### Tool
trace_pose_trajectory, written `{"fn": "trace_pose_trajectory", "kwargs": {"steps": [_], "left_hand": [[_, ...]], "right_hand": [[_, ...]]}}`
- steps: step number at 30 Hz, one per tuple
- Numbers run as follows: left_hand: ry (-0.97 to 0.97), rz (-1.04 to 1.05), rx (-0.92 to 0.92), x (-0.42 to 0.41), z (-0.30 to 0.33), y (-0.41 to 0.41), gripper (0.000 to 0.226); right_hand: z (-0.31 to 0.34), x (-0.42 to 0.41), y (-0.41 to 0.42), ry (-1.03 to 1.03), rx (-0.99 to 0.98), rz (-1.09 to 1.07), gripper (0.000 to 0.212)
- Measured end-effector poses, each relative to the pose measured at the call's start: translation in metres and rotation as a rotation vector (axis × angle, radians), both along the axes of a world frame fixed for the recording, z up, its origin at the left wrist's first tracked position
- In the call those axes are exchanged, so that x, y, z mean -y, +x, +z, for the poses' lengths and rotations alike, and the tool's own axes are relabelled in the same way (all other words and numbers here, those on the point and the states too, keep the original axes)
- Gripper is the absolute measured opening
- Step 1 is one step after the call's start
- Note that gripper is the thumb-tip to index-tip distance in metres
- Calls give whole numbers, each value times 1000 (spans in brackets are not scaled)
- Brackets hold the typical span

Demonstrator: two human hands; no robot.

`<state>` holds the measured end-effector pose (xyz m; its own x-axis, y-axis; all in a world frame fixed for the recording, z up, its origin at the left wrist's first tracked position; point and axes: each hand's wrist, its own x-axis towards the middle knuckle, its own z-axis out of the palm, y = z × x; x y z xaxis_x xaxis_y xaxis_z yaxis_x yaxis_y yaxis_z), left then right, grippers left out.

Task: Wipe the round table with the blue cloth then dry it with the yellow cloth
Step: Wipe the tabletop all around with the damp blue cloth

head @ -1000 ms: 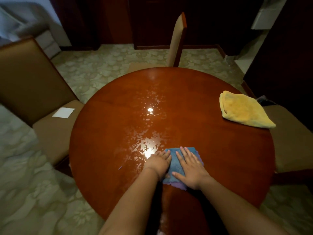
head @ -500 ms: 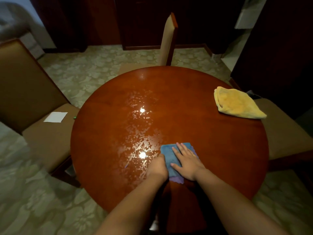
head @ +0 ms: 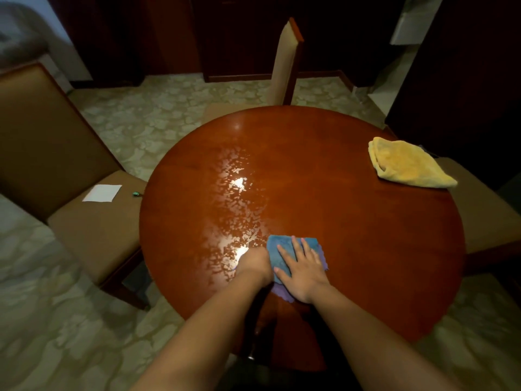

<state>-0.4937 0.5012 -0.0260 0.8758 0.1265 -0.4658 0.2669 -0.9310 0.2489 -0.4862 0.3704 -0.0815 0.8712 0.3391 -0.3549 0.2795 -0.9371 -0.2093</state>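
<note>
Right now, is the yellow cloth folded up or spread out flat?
Folded. The yellow cloth lies in a small bunched pile at the round table's far right edge, with doubled layers showing along its left side.

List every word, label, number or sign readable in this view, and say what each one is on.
None can be read.
White paper on the left chair seat: looks blank.
Small green object beside it: too small to tell any marking.
Blue cloth, yellow cloth, round table: no print visible.
</note>
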Motion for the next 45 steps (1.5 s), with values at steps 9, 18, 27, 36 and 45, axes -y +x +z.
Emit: {"fn": "trace_pose_trajectory", "kwargs": {"steps": [9, 18, 27, 36, 45], "left_hand": [[117, 95, 101, -76, 21, -3, 23], [95, -100, 141, -112, -5, -8, 32], [419, -715, -103, -95, -30, -10, 89], [492, -664, -90, -34, -37, -12, 82], [432, -570, -96, 50, -43, 1, 82]], "right_hand": [[0, -85, -9, 97, -65, -81, 65], [-8, -82, -11, -14, 34, 183, 65], [-6, -41, -4, -9, 39, 320, 106], [-8, 21, 9, -24, 71, 237, 126], [1, 100, 46, -116, 42, 312, 134]]}}
